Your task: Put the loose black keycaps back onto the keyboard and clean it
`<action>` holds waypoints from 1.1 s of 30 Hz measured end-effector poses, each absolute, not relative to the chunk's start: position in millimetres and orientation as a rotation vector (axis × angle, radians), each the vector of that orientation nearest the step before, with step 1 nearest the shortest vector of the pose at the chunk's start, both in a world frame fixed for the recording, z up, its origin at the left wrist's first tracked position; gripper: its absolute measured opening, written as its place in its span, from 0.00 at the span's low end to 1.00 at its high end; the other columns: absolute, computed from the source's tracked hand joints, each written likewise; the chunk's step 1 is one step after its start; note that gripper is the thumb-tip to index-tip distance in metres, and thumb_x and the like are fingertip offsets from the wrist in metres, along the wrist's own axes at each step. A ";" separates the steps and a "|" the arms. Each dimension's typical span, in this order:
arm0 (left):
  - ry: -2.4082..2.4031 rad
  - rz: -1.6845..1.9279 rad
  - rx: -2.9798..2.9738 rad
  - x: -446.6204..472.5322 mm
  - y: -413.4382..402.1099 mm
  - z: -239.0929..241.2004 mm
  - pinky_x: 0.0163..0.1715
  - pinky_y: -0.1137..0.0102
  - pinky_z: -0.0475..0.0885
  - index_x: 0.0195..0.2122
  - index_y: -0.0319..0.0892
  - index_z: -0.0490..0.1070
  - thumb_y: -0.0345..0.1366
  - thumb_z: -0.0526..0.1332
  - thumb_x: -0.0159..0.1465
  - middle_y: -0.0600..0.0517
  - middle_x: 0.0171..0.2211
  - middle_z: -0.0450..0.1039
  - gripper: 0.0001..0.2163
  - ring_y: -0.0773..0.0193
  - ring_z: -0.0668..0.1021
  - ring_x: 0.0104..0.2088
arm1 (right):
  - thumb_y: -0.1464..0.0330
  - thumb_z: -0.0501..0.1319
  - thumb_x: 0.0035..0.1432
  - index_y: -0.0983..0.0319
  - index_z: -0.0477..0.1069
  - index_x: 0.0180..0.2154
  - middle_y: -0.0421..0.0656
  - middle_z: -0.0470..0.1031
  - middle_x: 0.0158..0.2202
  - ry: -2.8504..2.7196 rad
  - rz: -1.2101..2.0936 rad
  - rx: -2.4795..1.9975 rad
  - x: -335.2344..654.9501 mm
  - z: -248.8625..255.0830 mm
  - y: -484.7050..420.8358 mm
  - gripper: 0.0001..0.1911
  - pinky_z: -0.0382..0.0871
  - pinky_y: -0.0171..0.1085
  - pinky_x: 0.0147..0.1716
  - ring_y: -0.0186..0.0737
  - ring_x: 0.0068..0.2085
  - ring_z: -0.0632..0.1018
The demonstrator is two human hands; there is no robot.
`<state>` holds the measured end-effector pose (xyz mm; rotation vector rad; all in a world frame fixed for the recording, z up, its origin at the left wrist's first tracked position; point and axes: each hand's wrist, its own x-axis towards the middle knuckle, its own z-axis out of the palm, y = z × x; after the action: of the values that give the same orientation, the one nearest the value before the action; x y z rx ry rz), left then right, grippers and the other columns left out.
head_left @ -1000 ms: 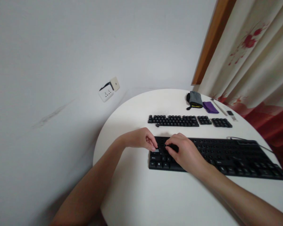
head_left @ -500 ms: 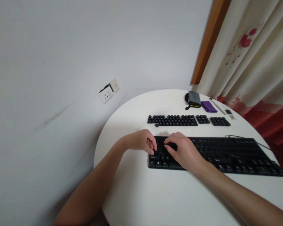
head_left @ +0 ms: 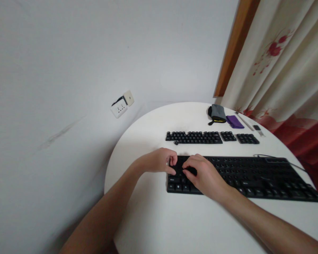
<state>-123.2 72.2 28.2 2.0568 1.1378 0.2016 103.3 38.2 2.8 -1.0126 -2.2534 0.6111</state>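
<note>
A black keyboard (head_left: 243, 173) lies on the white table, with keycaps gone from much of its upper area and the bottom rows still fitted. Over its left end, my left hand (head_left: 163, 160) is curved with thumb and fingers apart, and I see nothing between them. My right hand (head_left: 201, 173) is just to the right, over the same end of the keyboard. Its thumb and forefinger come close together in a pinch low over the keys. Whatever lies between those fingertips is too small and dark to make out.
Beyond the keyboard stand rows of loose black keycaps (head_left: 201, 137) in blocks, with one single keycap (head_left: 176, 143) in front. A grey pouch (head_left: 217, 113), a purple cloth (head_left: 234, 121), a pale stick (head_left: 245, 121) and a watch (head_left: 258, 129) lie farther back. A cable (head_left: 296, 164) trails right.
My left thumb and fingers have spread farther apart. My right fingertips have shifted slightly left and down over the keyboard. The view has tipped up a little.
</note>
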 end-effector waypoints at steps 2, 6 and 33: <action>1.128 0.274 2.123 -124.3 73.8 26.0 0.33 0.72 0.66 0.37 0.41 0.74 0.37 0.74 0.48 0.55 0.33 0.73 0.17 0.65 0.72 0.32 | 0.77 0.63 0.57 0.60 0.76 0.36 0.43 0.77 0.36 -2.252 0.624 -0.996 102.2 2.5 36.6 0.07 0.70 0.41 0.43 0.43 0.41 0.75; 1.086 0.331 2.203 -127.2 75.5 24.5 0.41 0.67 0.70 0.45 0.42 0.73 0.42 0.74 0.48 0.49 0.42 0.72 0.23 0.59 0.73 0.39 | 0.77 0.64 0.56 0.60 0.76 0.35 0.43 0.78 0.37 -2.252 0.643 -0.977 99.3 2.5 34.0 0.07 0.70 0.42 0.45 0.43 0.43 0.75; 0.966 0.288 2.088 -125.7 77.8 23.7 0.41 0.68 0.72 0.55 0.46 0.72 0.38 0.73 0.52 0.47 0.50 0.72 0.28 0.54 0.75 0.49 | 0.77 0.64 0.57 0.60 0.76 0.33 0.43 0.77 0.36 -2.337 0.557 -0.954 100.6 2.5 36.2 0.06 0.70 0.42 0.43 0.43 0.42 0.76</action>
<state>-125.7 77.8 23.7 2.0878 0.9659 0.2877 100.6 36.2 2.5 -0.9537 -2.3372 0.5570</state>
